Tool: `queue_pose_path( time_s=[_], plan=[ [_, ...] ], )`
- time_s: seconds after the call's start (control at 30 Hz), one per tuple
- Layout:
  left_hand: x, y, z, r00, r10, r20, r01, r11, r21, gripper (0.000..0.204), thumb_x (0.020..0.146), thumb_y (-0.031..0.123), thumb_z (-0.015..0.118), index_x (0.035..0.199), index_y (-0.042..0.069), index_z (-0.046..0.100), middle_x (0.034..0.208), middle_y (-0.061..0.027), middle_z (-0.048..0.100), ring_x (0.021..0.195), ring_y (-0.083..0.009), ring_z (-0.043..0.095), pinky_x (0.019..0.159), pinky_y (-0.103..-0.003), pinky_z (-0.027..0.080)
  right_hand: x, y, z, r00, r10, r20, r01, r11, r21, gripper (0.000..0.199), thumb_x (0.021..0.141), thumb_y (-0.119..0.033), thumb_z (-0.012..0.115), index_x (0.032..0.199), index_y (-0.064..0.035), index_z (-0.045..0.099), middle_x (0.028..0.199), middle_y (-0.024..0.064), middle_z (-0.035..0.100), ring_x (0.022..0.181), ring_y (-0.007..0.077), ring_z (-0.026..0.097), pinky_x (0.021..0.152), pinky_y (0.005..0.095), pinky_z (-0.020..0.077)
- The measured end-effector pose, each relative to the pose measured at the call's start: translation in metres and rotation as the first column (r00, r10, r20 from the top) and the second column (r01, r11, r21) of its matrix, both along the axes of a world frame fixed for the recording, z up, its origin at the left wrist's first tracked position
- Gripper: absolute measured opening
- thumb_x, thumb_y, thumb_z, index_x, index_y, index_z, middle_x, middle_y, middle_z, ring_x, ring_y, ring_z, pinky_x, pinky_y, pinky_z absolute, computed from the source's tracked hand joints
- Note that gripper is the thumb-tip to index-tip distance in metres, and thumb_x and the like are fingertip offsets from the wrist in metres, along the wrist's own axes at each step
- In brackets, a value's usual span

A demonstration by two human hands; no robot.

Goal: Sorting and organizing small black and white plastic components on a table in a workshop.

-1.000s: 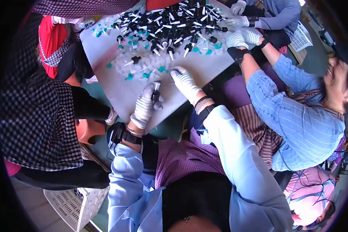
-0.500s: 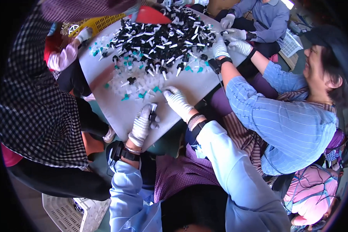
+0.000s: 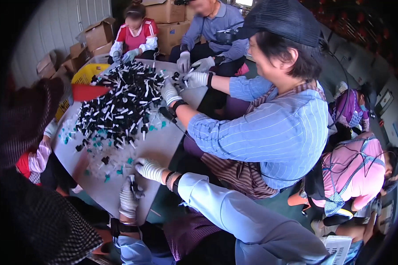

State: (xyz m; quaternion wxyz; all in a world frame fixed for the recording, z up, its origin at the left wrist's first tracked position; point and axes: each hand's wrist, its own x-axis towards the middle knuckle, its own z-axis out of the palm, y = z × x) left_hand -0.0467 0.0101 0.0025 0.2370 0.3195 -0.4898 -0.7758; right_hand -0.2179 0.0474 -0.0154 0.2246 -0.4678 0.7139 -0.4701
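Observation:
My left hand [image 3: 128, 201], in a white ribbed glove, is closed round a black nozzle cap [image 3: 133, 180] with a white tip, over the near end of the table. Just right of it, by the table's right edge, my right hand [image 3: 149, 170] has its fingers curled together; anything in them is hidden. Beyond both hands lie loose clear and teal plastic pieces [image 3: 102, 161]. Behind those rises a big heap of black nozzle caps [image 3: 115, 106] with white tips.
The grey table [image 3: 77, 165] carries the heap. A red scoop-like tray [image 3: 88, 92] and a yellow basket [image 3: 86, 73] stand at its far left. A co-worker in a striped blue shirt [image 3: 252, 137] sits close on my right; others work around the table. Cardboard boxes [image 3: 97, 35] are stacked behind.
The view has swung to the right and up, so the table and both hands sit farther left and lower. My left hand keeps hold of the nozzle cap; my right stays near it.

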Motion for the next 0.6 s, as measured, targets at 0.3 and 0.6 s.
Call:
queue_pose_path(
  time_s=[0.3, 0.6],
  plan=[
    [0.014, -0.041, -0.041, 0.992, -0.126, 0.024, 0.121, 0.864, -0.489, 0.047, 0.085, 0.003, 0.06, 0.13, 0.007, 0.045, 0.085, -0.0094, 0.064, 0.071, -0.021, 0.063, 0.061, -0.035, 0.051, 0.013, -0.014, -0.012, 0.999, -0.031, 0.017, 0.033, 0.991, -0.13, 0.023, 0.085, -0.022, 0.052, 0.1, -0.0091, 0.064, 0.095, 0.0199, 0.066, 0.089, 0.0416, 0.062, 0.078, 0.0488, 0.0495],
    [-0.015, -0.031, -0.01, 0.944, -0.207, -0.257, 0.244, 0.962, 0.119, 0.033, 0.096, 0.027, 0.055, 0.122, 0.007, 0.055, 0.087, 0.0059, 0.053, 0.077, -0.0038, 0.048, 0.068, -0.019, 0.04, 0.021, -0.004, -0.007, 0.99, -0.079, -0.118, 0.077, 0.997, -0.024, 0.025, 0.082, -0.023, 0.053, 0.095, -0.0065, 0.066, 0.096, 0.0207, 0.066, 0.093, 0.0414, 0.061, 0.082, 0.0503, 0.0479]
  ],
)
